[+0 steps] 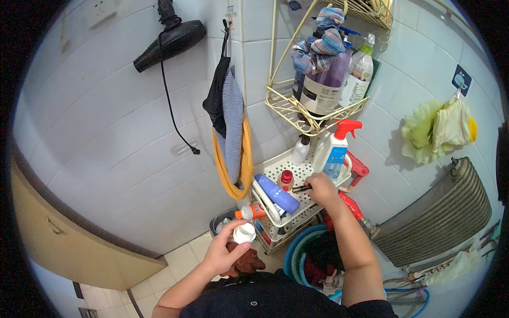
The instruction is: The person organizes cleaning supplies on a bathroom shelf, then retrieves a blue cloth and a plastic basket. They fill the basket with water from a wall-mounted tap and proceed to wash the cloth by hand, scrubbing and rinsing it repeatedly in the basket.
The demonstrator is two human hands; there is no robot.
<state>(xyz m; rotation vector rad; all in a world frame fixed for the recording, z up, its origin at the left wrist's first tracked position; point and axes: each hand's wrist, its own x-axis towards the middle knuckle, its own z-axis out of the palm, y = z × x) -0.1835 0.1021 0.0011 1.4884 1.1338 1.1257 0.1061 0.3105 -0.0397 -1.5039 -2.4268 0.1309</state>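
My left hand point(216, 255) grips a small white round container point(244, 233), a jar or cup, in front of the white shelf rack. Over the rack's perforated top tier point(274, 168), my right hand point(322, 190) has its fingers closed on a thin dark item point(302, 188), whose kind is unclear. Between my hands a purple bottle point(277, 194) lies tilted on the rack's rim. Beside it stands a small bottle with a red cap point(286, 180). A spray bottle with a red trigger point(335, 156) and a white bottle with a dark top point(300, 151) stand behind.
A cream wire corner rack point(315, 123) with pump bottles hangs above. A black hair dryer point(172, 45) and towels point(232, 122) hang on the left wall. Below lie a blue basin point(290, 254) and an orange-capped bottle point(252, 212). A ribbed grey washboard-like panel point(435, 217) leans at right.
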